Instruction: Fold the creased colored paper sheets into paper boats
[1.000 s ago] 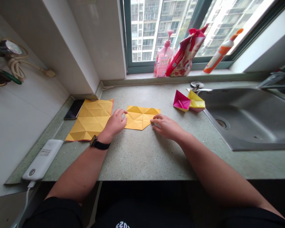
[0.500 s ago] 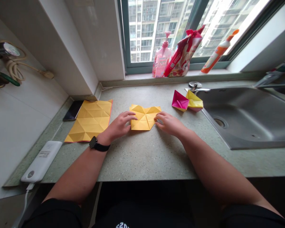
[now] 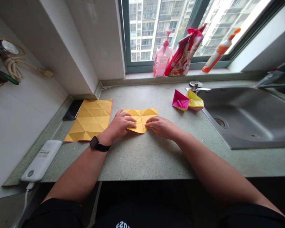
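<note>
A folded sheet of yellow origami paper [image 3: 140, 119], with creases crossing at its middle, lies between my hands on the counter. My left hand [image 3: 122, 123], a black watch at its wrist, grips the paper's left part with fingers over the top; its thumb is mostly hidden. On the right side, the fingers of my right hand [image 3: 160, 126] close on the paper near its lower right corner. To the left lies a larger stack of creased yellow paper [image 3: 91, 118] with a red edge. Two folded paper boats, one magenta [image 3: 180, 99] and one yellow [image 3: 194, 100], stand at the right.
A steel sink [image 3: 247, 123] is set into the speckled counter [image 3: 142, 161] at right. A phone [image 3: 72, 110] and a white power bank [image 3: 42, 160] with a cable lie at left. On the sill stand a pink pump bottle [image 3: 161, 58], a red bag [image 3: 185, 53] and an orange-white bottle [image 3: 217, 53].
The folded yellow paper has shifted left and slightly toward me. My right hand has moved left with it, and the fingers of my left hand now lie further over the paper.
</note>
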The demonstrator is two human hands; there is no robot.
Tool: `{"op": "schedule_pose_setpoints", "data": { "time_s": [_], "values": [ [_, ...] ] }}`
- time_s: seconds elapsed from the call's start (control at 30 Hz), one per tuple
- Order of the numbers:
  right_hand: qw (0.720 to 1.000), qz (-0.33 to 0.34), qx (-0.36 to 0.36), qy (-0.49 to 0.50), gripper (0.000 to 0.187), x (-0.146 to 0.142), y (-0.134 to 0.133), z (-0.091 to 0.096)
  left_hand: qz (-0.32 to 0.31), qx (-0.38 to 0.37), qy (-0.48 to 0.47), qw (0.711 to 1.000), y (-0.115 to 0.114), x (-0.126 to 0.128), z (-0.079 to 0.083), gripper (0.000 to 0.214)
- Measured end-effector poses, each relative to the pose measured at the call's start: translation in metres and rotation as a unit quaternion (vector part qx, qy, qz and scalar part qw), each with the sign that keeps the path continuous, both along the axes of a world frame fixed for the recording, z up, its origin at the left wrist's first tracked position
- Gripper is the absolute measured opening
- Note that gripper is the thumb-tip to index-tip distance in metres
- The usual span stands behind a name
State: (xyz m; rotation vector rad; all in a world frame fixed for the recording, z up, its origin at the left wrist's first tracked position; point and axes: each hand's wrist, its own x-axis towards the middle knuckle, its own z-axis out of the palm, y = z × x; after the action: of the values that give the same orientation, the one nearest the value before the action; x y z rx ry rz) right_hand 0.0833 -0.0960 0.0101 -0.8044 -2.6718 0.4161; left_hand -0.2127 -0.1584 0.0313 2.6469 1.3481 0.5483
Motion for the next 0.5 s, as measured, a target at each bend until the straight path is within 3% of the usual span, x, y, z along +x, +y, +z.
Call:
{"op": "schedule_pose_setpoints", "data": {
  "time_s": [0.17,0.37,0.5],
  "values": [
    [1.000,-0.001,-0.009,-0.012,0.036,0.0002,-0.0036,0.0002,-0.064,-0.046,-0.001,0.997,-0.0022,0.0036,0.0017,0.039],
    [1.000,0.000,-0.014,-0.015,0.036,0.0007,-0.0031,0.0015,-0.069,-0.082,-0.034,0.994,-0.0071,0.0086,0.0031,0.034],
    [1.000,0.013,-0.023,-0.013,0.035,0.0014,-0.0030,0.0022,0.005,-0.097,-0.065,0.993,-0.0087,0.0099,0.0016,0.031]
  ]
}}
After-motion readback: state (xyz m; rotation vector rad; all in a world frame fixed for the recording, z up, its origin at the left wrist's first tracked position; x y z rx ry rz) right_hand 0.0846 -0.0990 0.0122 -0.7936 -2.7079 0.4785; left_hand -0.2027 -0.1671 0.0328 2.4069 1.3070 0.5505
